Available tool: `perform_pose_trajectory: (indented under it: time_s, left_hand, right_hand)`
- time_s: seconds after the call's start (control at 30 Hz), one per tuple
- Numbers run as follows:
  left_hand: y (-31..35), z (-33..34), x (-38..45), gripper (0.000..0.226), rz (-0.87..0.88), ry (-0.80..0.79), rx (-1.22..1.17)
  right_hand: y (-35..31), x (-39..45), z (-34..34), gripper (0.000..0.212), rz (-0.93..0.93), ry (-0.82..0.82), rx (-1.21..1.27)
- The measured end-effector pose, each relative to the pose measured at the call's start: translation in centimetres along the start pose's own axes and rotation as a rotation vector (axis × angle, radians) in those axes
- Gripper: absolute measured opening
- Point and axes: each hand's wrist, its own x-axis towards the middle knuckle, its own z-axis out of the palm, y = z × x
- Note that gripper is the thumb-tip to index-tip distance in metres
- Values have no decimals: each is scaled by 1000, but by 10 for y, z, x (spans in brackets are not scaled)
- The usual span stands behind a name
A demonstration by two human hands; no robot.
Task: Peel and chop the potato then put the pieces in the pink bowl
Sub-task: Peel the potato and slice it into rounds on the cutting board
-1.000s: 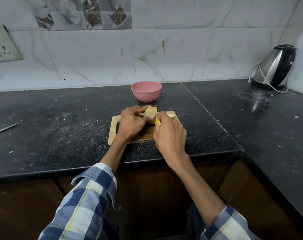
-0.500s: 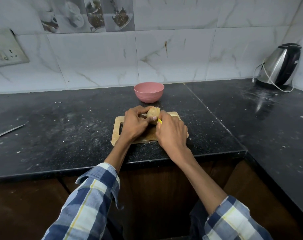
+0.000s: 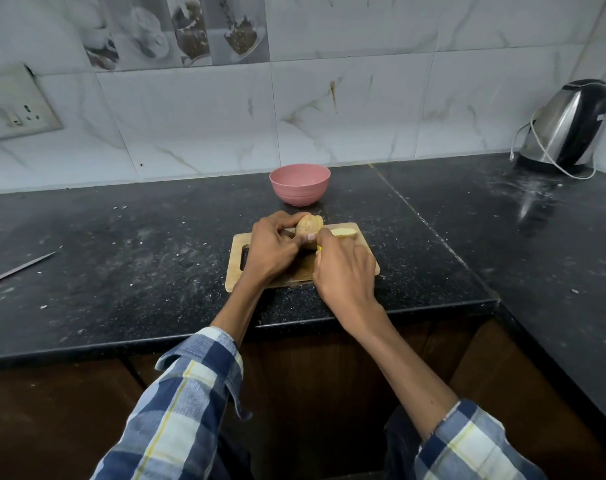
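Observation:
A brown potato (image 3: 307, 226) is held just above the wooden cutting board (image 3: 236, 265) on the black counter. My left hand (image 3: 272, 249) grips the potato from the left, thumb across its near side. My right hand (image 3: 343, 271) holds a yellow-handled peeler (image 3: 318, 248) against the potato's right side; most of the tool is hidden in the fist. A pale peeled strip or piece (image 3: 344, 232) lies on the board just right of the potato. The pink bowl (image 3: 299, 184) stands behind the board and looks empty.
A knife (image 3: 17, 270) with a red handle lies on the counter at far left. A steel electric kettle (image 3: 568, 128) with its cord sits in the back right corner. A wall socket plate (image 3: 12, 105) is at upper left. The counter's front edge runs below the board.
The camera view has shifted slightly. Both hands stay on the potato over the board, and a pale piece now shows to the right of the potato.

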Motion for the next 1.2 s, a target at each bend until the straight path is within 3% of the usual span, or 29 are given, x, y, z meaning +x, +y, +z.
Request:
perform_pose_trajectory:
  time_s: [0.17, 0.7, 1.2]
  left_hand:
    - [-2, 1, 3, 39, -26, 15, 25]
    - [-3, 1, 4, 41, -126, 82, 28]
    - [7, -2, -3, 41, -113, 54, 47]
  right_hand:
    - [4, -18, 0, 46, -6, 28, -13]
    - [23, -37, -9, 22, 35, 15, 78]
    - [38, -46, -40, 24, 111, -84, 117]
